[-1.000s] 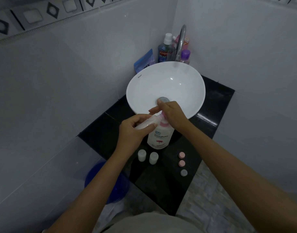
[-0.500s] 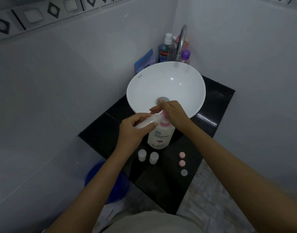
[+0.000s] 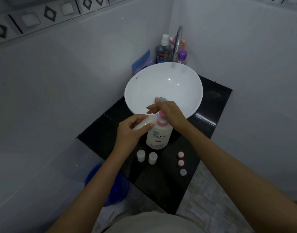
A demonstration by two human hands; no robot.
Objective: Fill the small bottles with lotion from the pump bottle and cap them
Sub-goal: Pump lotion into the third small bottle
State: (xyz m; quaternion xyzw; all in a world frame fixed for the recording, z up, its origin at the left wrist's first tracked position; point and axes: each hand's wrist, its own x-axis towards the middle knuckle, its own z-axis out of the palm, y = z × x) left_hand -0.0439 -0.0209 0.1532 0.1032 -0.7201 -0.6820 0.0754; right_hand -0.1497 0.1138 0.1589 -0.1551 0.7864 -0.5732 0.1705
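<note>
A white pump bottle (image 3: 158, 135) with a pink pump head stands on the black counter (image 3: 162, 187) in front of the basin. My left hand (image 3: 130, 130) grips a small translucent bottle (image 3: 143, 124), tilted with its mouth at the pump's spout. My right hand (image 3: 168, 113) rests palm-down on the pump head, fingers spread. Two small white bottles (image 3: 141, 155) (image 3: 152, 158) stand uncapped just in front of the pump bottle. To the right lie two pink caps (image 3: 180, 155) (image 3: 180, 163) and one pale cap (image 3: 183, 172).
A white bowl basin (image 3: 139, 91) with a chrome tap (image 3: 178, 41) sits behind. Mouthwash (image 3: 161, 51), a purple-capped bottle (image 3: 182, 57) and a blue pouch (image 3: 141, 62) crowd the back corner. A blue bucket (image 3: 114, 194) stands on the floor at the left.
Almost nothing differs. Both hands stay at the pump bottle, with the pink pump head showing slightly more under my right hand now.
</note>
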